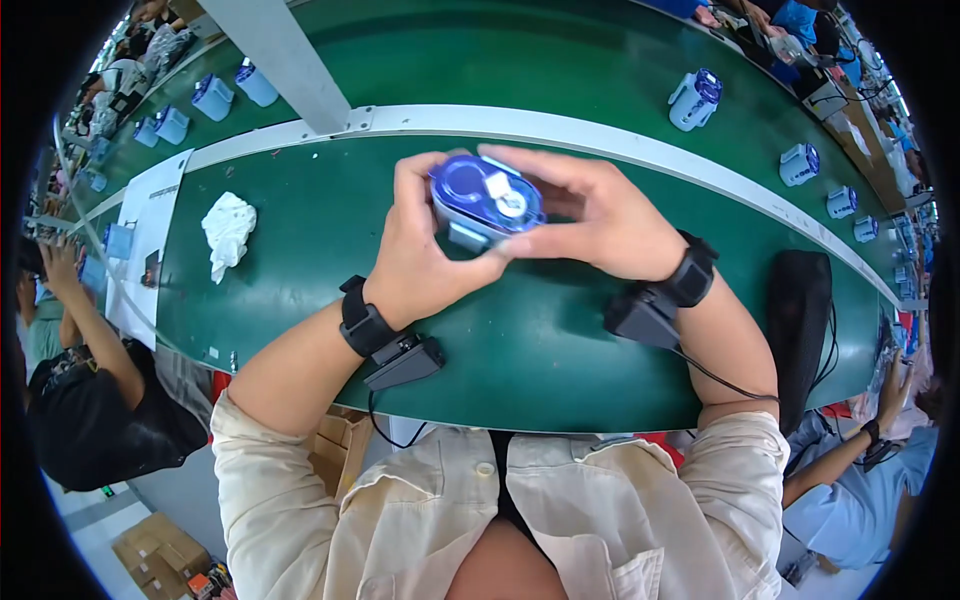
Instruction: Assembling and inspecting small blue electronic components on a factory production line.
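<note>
Between both hands, above the green table (490, 345), is a light-blue plastic container (470, 232) with a dark-blue translucent oval lid (465, 185). My left hand (415, 235) is closed round its left side, thumb along the near face. My right hand (605, 215) grips it from the right, with the index finger at the far edge of the lid and the thumb at the near edge. A white piece and a round silvery part show on the lid's top. The container's underside is hidden. Black wrist straps with small black boxes sit on both forearms.
A crumpled white cloth (229, 235) lies at left, beside a white board (145, 240). Beyond a white rail (540, 125), similar containers (694, 100) stand on a green belt. A black case (800, 330) lies at right. A metal post (285, 65) rises at the far left. People sit at both sides.
</note>
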A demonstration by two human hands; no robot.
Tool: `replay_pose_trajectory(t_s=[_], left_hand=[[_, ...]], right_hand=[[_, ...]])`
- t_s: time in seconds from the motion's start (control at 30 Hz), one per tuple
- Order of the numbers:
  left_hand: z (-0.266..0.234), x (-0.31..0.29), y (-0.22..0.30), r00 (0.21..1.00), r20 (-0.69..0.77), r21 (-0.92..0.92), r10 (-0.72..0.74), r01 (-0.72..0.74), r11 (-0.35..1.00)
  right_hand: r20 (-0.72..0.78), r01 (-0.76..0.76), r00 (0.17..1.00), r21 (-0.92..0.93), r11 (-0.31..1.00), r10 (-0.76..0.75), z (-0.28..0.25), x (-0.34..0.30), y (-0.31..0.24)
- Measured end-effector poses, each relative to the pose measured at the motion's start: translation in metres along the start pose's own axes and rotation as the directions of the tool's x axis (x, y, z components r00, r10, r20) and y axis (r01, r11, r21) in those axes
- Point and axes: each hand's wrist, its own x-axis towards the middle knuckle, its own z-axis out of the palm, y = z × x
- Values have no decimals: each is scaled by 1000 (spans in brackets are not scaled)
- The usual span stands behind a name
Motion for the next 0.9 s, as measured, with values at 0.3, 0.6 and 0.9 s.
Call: replay_pose_trajectory(t_s=[0.3, 0.6, 0.9], left_hand=[[-6, -2, -6, 989, 133, 170, -59, 36, 985], [-1, -3, -10, 971, 237, 117, -23, -5, 993], [-1, -6, -6, 949, 314, 294, 12, -109, 950]], right_hand=[[-54, -60, 989, 703, 709, 137, -16, -10, 11], [-159, -41, 982, 318, 947, 96, -29, -12, 20], [102, 382, 911, -568, 729, -398, -15, -5, -14]])
